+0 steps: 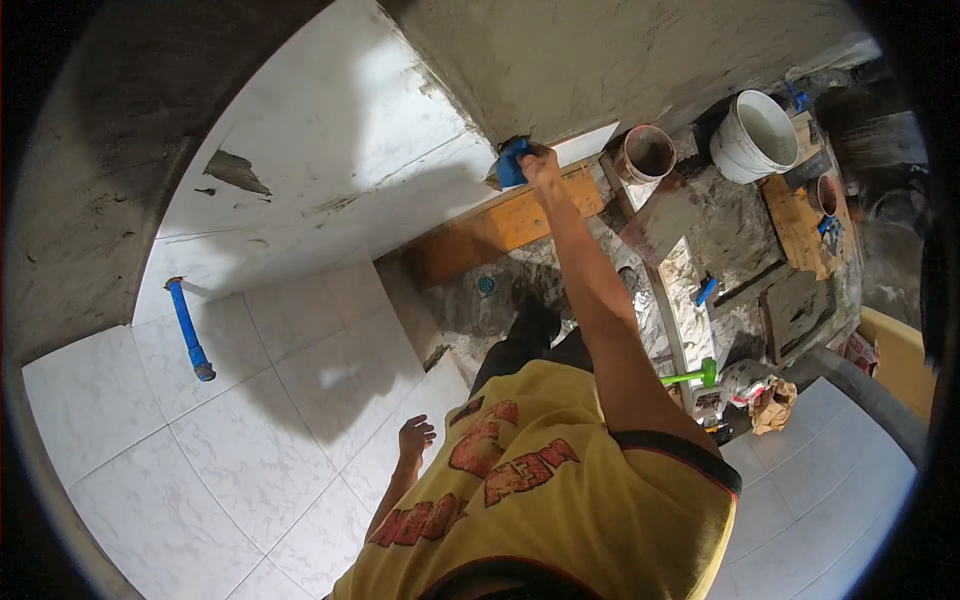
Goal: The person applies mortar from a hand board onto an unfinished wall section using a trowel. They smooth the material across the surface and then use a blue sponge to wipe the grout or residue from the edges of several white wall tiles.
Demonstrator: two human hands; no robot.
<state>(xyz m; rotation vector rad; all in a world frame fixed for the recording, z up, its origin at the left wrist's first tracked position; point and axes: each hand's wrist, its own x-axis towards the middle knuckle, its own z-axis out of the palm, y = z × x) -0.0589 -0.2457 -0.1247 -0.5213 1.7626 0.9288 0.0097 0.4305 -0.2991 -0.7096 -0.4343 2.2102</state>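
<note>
My right hand (541, 168) reaches out and grips a small blue scraper-like piece (512, 162); its exact kind is hard to make out. The piece is against the wall, at the end of the white wall tiles (400, 110), where they meet bare grey plaster (620, 50). A narrow strip of white tile (587, 146) runs just right of that hand. Beneath it, an orange-brown wooden board (510, 225) lies along the wall's foot. My left hand (416, 437) hangs at my side with fingers apart, holding nothing.
A reddish pot (648, 154) and a white bucket (755, 136) stand to the right, near a wooden plank (795, 225). A green-headed hammer (706, 372) lies closer to me. From the tiled wall at left sticks a blue pipe (188, 328). Rough cement floor (480, 310) lies below.
</note>
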